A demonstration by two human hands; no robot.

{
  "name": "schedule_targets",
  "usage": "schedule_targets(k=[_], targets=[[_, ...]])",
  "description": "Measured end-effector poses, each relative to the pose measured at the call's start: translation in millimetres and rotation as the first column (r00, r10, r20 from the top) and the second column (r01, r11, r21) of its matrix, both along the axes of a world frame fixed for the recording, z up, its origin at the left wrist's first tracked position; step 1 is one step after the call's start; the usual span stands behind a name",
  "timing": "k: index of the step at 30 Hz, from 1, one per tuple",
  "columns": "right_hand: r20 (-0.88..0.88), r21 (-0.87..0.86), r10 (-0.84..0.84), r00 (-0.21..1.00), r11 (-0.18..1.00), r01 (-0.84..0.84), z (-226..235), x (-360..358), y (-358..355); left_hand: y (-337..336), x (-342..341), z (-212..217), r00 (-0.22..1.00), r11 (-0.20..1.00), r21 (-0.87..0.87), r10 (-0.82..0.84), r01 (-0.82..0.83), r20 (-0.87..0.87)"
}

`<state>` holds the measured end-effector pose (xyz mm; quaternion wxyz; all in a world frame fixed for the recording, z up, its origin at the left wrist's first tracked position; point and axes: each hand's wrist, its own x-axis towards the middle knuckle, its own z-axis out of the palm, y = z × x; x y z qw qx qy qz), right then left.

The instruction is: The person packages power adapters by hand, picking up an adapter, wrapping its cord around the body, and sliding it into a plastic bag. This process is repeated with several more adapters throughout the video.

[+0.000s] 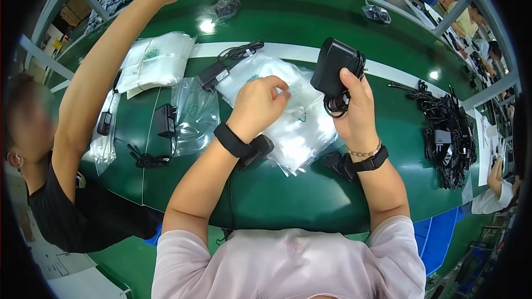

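My right hand (357, 102) holds up a black power adapter (334, 66) with its cable coiled against it, thumb across the front. Over a pile of clear plastic bags (302, 133) is my left hand (259, 105), fingers curled in toward the thumb; whether it pinches anything is hidden. Beyond that hand another black adapter (213, 75) with a bundled cable lies at the bags' edge. One more dark adapter (256, 152) lies partly hidden under my left wrist. By my right wrist sits a black object (339, 165), partly covered.
A co-worker's arm (94, 72) reaches across the green table (299, 202) from the left. Stacked bags (158, 61) and a loose adapter (165, 120) lie on that side. A heap of black cables (449, 138) is at right. Bagged items (377, 12) rest on the far belt.
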<state>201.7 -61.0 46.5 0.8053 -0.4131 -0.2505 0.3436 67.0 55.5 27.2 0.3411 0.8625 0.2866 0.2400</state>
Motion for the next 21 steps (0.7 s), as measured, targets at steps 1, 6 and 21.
schedule_targets(k=[1, 6, 21], targets=[[-0.023, 0.005, 0.027, 0.999, 1.000, -0.027, 3, 1, 0, 1, 3, -1, 1.000, 1.000, 0.005, 0.000, 0.000, 0.002], [-0.216, -0.001, 0.258, 0.942, 0.964, -0.264, -10, -6, 17, -2, 3, 0, 0.977, 0.995, -0.093, 0.062, -0.044, 0.204], [-0.349, -0.107, 0.203, 0.915, 0.961, -0.255, -62, 9, 13, -7, -79, 92, 0.555, 0.990, 0.038, 0.042, -0.132, 0.831]])
